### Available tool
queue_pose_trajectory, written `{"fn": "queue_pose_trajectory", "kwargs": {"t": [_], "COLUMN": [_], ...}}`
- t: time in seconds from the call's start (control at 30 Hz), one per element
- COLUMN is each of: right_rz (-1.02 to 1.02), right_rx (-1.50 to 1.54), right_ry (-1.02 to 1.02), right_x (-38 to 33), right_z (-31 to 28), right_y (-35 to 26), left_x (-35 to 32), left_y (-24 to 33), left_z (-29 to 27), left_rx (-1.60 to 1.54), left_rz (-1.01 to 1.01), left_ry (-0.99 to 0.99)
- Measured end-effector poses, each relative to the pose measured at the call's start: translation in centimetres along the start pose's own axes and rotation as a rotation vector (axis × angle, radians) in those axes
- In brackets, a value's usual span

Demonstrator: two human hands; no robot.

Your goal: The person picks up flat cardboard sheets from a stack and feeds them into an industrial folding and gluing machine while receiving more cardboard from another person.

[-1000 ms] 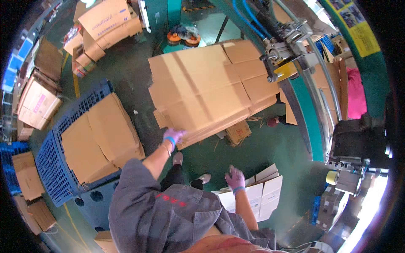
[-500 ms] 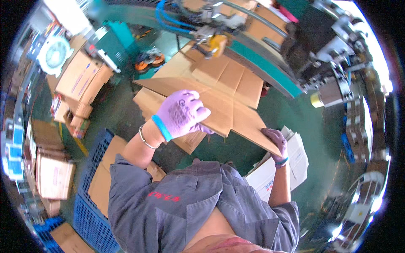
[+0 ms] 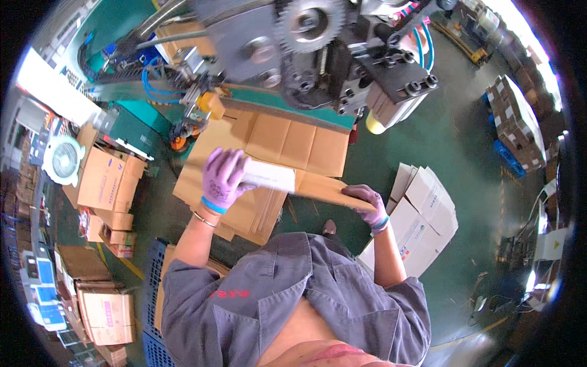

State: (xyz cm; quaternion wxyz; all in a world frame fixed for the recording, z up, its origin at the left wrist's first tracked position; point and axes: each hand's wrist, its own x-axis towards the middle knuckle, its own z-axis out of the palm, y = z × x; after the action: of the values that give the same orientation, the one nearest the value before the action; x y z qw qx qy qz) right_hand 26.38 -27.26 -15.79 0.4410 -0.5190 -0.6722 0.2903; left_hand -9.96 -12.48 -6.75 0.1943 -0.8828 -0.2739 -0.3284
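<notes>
Both my hands wear purple gloves with blue cuffs. Between them is a folded cardboard sheet (image 3: 327,188), tilted almost edge-on, white toward its left part and brown toward its right. My left hand (image 3: 224,178) is closed on the left end of it, thumb pointing inward. At the right end my right hand (image 3: 365,203) grips the edge, fingers over the top and the thumb side hidden. Just beyond the sheet lies a pile of flat brown cardboard (image 3: 287,144), with more layers showing below my left hand.
A machine with a large gear (image 3: 310,23) and a green beam (image 3: 306,111) spans the far side. White flattened cartons (image 3: 422,226) lie on the floor at right. Boxes (image 3: 107,183) and a round fan (image 3: 63,160) stand at left, near a blue plastic pallet (image 3: 153,293).
The cardboard sheet has tilted up from a broad brown face to nearly edge-on, showing white. Both hands have moved left, still on it. The whole view has shifted, with the machine now larger.
</notes>
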Motion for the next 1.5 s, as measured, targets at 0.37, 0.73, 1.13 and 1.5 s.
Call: {"fn": "queue_pose_trajectory", "kwargs": {"t": [0.37,0.73,1.13,1.5], "right_rz": [0.029,-0.012,0.238,0.271], "right_rx": [0.900,0.159,0.644,0.936], "right_ry": [0.393,0.551,0.676,0.692], "right_x": [1.9,14.6,9.1,9.9], "right_z": [-14.6,-21.0,-20.8,-17.9], "right_y": [4.4,0.2,-3.9,-1.5], "left_x": [13.0,11.6,11.5,11.2], "left_y": [3.6,2.8,-2.3,-6.0], "left_z": [6.3,6.9,8.9,9.5], "left_rx": [-0.164,-0.447,-0.736,-0.003], "left_rz": [-0.289,-0.499,-0.488,-0.312], "left_ry": [-0.010,0.019,-0.006,-0.579]}}
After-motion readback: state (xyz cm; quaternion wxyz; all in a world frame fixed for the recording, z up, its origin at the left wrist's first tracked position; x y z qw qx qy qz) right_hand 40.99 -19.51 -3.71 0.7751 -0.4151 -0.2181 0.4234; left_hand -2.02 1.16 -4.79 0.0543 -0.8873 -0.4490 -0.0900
